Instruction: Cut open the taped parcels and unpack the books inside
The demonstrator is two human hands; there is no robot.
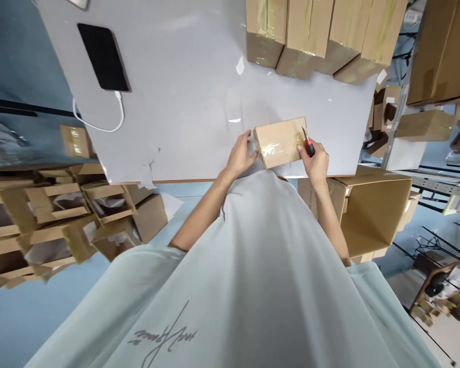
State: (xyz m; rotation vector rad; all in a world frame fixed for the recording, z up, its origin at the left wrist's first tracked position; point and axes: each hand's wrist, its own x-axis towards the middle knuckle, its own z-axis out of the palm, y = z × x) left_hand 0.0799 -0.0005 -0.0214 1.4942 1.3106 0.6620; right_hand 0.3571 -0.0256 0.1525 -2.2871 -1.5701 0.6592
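Note:
A small cardboard box (281, 145) lies near the table's front edge, shiny clear tape across its upper face and its right end. My left hand (242, 157) is at the box's left end, thumb and forefinger apart, the thumb close against the cardboard. Whether it touches, I cannot tell. In my right hand (317, 162) is a utility knife (309, 147) with a red and black handle. Its blade is out and points up and left over the box's right end. The right thumb rests on the box's near right corner.
Several taped cartons (302, 46) stand at the table's back right. A black phone (104, 57) with a white cable (120, 110) lies at the left. Below the right edge is a large open carton (375, 214); open boxes (57, 220) are stacked at the left.

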